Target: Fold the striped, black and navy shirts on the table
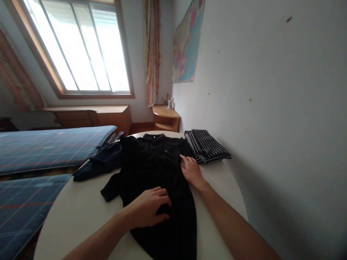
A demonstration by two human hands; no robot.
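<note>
Spread toward the far edge of the table (pixel 81 216), the black polo shirt (pixel 154 169) should be limp, light, best pinched at its shoulders; left hand (pixel 149 208) loosely open over it, right hand (pixel 193 172) open at its side.

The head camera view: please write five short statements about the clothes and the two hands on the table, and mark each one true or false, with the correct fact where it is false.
1. A black short-sleeved polo shirt lies spread on a round white table. True.
2. The right hand is at the shirt's right side, near a folded black-and-white striped cloth. True.
3. The striped cloth lies to the left of the shirt. False: it lies to the right.
4. The left hand is over the lower part of the shirt. True.
5. The left hand is farther forward than the right hand. False: the right hand is farther forward.
</note>
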